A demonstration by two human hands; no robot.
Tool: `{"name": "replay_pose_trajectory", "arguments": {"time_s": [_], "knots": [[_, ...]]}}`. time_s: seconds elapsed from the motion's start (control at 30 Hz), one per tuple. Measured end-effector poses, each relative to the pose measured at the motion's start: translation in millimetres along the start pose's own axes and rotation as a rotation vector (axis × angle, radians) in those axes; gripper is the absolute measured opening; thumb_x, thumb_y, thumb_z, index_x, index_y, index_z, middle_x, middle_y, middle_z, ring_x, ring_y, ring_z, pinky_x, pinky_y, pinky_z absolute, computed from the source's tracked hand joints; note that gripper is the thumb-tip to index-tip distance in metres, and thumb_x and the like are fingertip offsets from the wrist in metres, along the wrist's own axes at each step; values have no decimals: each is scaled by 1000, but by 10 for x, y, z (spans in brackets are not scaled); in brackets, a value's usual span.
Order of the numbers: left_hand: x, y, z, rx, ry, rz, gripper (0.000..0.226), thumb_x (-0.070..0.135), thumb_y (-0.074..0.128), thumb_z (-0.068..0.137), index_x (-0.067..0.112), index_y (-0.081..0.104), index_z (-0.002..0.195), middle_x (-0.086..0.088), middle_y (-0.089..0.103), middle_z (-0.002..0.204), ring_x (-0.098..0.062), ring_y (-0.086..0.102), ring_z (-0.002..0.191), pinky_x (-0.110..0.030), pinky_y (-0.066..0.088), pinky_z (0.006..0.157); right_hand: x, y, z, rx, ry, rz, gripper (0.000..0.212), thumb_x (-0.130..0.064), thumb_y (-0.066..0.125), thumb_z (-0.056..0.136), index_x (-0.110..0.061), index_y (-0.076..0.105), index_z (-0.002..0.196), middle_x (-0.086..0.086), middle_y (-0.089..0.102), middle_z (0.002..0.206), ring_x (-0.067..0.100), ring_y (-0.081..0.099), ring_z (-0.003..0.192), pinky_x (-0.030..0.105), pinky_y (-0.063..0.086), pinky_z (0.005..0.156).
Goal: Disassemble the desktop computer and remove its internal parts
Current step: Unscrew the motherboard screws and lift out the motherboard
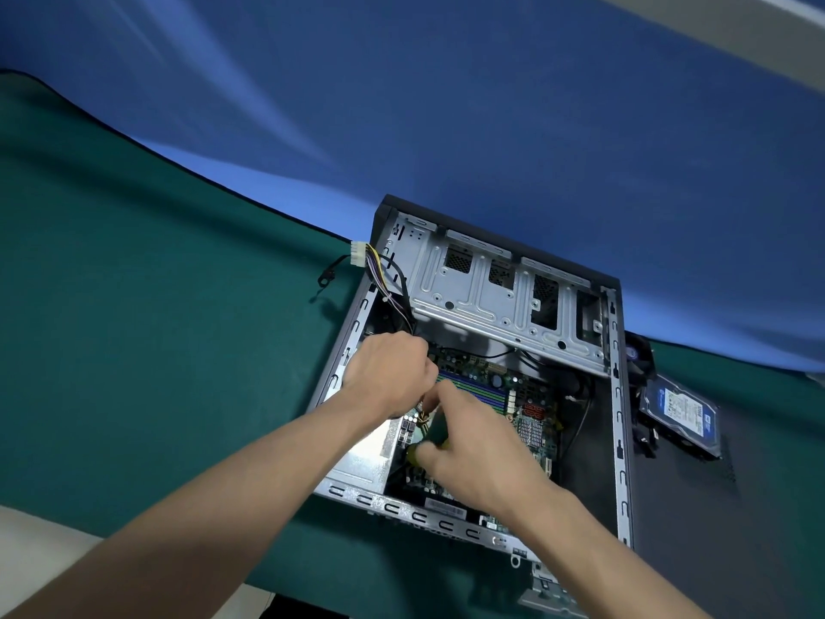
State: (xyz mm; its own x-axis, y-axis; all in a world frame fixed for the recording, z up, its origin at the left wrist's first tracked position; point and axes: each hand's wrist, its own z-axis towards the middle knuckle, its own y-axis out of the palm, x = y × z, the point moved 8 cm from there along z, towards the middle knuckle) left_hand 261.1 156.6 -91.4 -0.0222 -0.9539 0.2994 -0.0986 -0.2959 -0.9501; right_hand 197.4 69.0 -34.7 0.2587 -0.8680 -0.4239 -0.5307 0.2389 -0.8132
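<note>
The desktop computer case (618,395) lies on its side, open, on the green mat (156,328), its far end against a blue backdrop (491,105). Inside it the motherboard (513,395) faces up, with its blue and green memory slots (484,388) running between my two hands. My right hand (473,457) reaches in over the board's near half, fingers curled round a tool with a yellow and dark green handle (431,442); the tip is hidden by my fingers, so I cannot tell what it touches. My left hand (393,373) is over the board's left edge, fingers bent downward toward a small bundle of yellow and black wires (419,415) just beneath them; whether they are pinching those wires I cannot tell.

Above the board, the bare metal drive cage (491,288) spans the case's far end. A loose bundle of coloured power cables (384,279) rises out of the case's upper left corner and ends in a white connector (357,256) hanging over the case wall; a black cable (328,277) lies on the mat just beside it.

To the right of the case, a hard drive (681,411) with a blue and white label rests on a dark panel (692,507) that lies flat alongside. Near it, at the case's far right corner, a small black fan (638,355) is partly visible.
</note>
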Motion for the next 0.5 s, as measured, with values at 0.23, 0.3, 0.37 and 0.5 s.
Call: {"name": "replay_pose_trajectory", "arguments": {"time_s": [0.23, 0.3, 0.37, 0.5], "knots": [[4, -8, -12, 20, 5, -13, 26, 26, 39, 84, 17, 50, 63, -2, 57, 64, -23, 48, 56, -31, 32, 54, 67, 32, -10, -29, 56, -20, 31, -33, 59, 85, -26, 40, 108, -6, 47, 108, 17, 49, 87, 30, 35, 71], [9, -3, -11, 25, 11, -10, 26, 27, 39, 85, 17, 50, 63, -2, 57, 64, -23, 49, 57, -30, 32, 54, 76, 8, -10, -1, 69, -77, 27, -41, 51, 91, -25, 42, 111, -4, 52, 107, 21, 53, 87, 33, 39, 71], [8, -3, -9, 29, 12, -14, 26, 27, 39, 85, 17, 49, 62, -3, 56, 65, -24, 48, 58, -30, 32, 55, 86, -1, -3, 7, 60, -49, 17, -30, 46, 94, -25, 43, 110, -3, 53, 106, 22, 55, 90, 36, 44, 77], [0, 4, -3, 29, 14, -15, 26, 27, 39, 85, 17, 49, 64, -4, 61, 68, -24, 49, 58, -31, 34, 56, 84, 19, -4, -28, 65, 22, 23, -20, 61, 84, -27, 48, 102, -8, 50, 100, 17, 51, 88, 34, 45, 76]]}}
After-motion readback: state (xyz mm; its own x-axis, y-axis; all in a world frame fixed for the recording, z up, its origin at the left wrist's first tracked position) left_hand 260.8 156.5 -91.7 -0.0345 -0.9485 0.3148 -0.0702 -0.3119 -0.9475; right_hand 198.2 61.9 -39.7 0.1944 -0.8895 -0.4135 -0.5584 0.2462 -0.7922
